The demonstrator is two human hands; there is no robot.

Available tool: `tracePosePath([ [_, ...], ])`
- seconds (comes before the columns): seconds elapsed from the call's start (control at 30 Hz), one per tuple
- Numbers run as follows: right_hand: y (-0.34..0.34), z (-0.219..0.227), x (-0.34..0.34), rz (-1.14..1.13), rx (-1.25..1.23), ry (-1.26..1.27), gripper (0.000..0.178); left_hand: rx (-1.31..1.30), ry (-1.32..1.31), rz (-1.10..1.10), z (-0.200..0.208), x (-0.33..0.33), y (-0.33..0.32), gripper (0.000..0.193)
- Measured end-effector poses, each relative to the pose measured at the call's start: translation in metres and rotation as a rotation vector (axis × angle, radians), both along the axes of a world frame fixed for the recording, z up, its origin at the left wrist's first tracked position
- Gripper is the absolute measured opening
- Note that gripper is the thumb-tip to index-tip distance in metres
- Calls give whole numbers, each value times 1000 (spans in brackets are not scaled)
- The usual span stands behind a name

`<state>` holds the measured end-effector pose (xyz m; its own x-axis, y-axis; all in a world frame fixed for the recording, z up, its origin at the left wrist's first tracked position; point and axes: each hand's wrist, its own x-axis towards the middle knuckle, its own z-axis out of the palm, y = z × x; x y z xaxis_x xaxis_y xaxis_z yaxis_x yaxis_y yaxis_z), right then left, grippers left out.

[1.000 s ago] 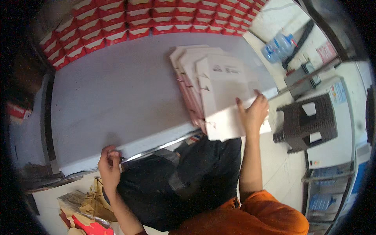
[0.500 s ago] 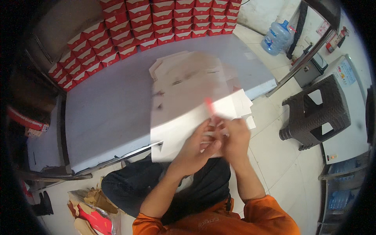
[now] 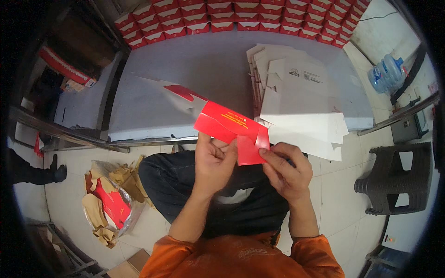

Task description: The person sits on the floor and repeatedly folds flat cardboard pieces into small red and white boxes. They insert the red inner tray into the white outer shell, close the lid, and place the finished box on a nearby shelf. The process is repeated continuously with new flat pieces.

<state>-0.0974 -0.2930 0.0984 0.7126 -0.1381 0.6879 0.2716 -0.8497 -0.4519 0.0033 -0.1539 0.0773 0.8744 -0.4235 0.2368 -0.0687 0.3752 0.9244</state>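
Note:
A partly folded red cardboard box blank (image 3: 228,121), white on its inside, is held up in front of me at the near edge of the table. My left hand (image 3: 213,160) grips its lower edge, thumb raised against the front. With thumb and fingers, my right hand (image 3: 289,169) pinches a small red end flap at the blank's right end. The far left end of the blank stands open and is blurred. Just beyond my right hand lies a stack of flat white box blanks (image 3: 296,92), overhanging the table edge.
Folded red-and-white boxes (image 3: 222,19) stand in rows along the back of the grey table (image 3: 185,60). Torn brown paper and plastic with red blanks inside (image 3: 111,204) lie on the floor at left. Stacked dark stools (image 3: 396,178) and a water bottle (image 3: 387,74) stand at right.
My hands were close together over the white stack, with a blurred red edge showing. Now they are apart and hold the red blank in full view. The view has swung left.

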Motion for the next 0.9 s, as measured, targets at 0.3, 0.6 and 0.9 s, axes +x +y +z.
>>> tracePosePath([
  [0.3,24,-15,7,61,685,308,21,458,-400,-373,15,-7,34,69],
  [0.6,25,-13,39,223,425,662,46,691,-262,-96,27,-3,109,26],
  [0.9,62,-54,23,218,682,478,60,575,-68,31,10,-3,155,27],
])
